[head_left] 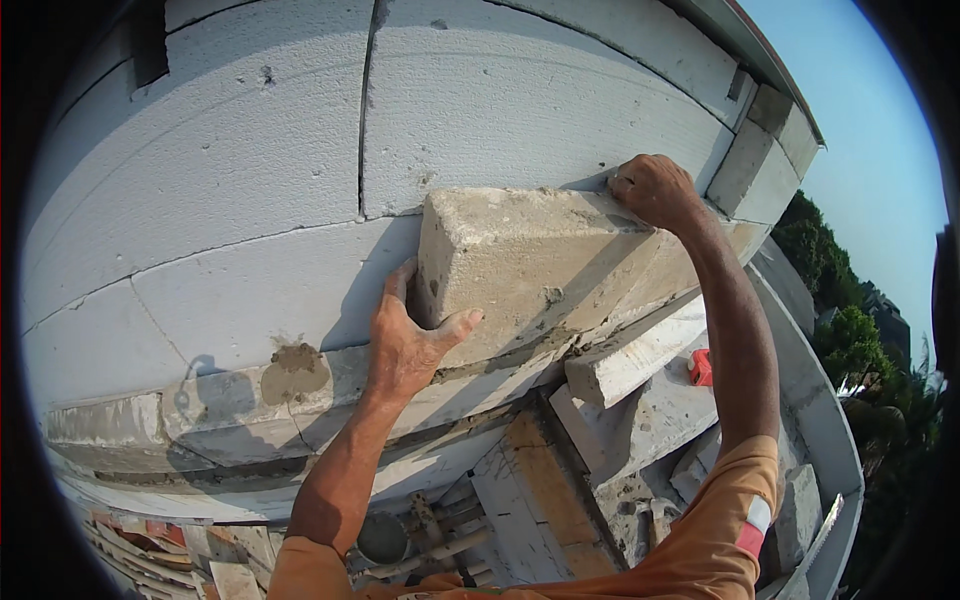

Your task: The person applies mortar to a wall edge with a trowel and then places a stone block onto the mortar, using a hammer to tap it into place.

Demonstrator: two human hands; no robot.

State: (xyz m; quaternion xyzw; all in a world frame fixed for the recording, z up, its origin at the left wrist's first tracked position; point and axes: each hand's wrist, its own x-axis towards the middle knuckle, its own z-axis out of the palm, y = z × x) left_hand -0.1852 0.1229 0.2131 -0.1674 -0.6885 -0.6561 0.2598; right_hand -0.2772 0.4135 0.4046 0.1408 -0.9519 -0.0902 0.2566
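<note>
A pale beige, rough masonry block (530, 275) sits along a mortar-streaked ledge against the white block wall (240, 120). My left hand (410, 340) grips the block's left end, thumb on its front face and fingers behind the corner. My right hand (655, 190) is curled over the top back edge toward the block's right part, its fingertips partly hidden. A patch of wet grey mortar (295, 378) lies on the ledge left of my left hand.
Below right are loose white block pieces (625, 360), a small red object (700, 368) and a curved pale edge (830, 430). Wooden poles and a round bucket (382, 538) are lower down. Trees (830, 260) and sky lie beyond the wall's right end.
</note>
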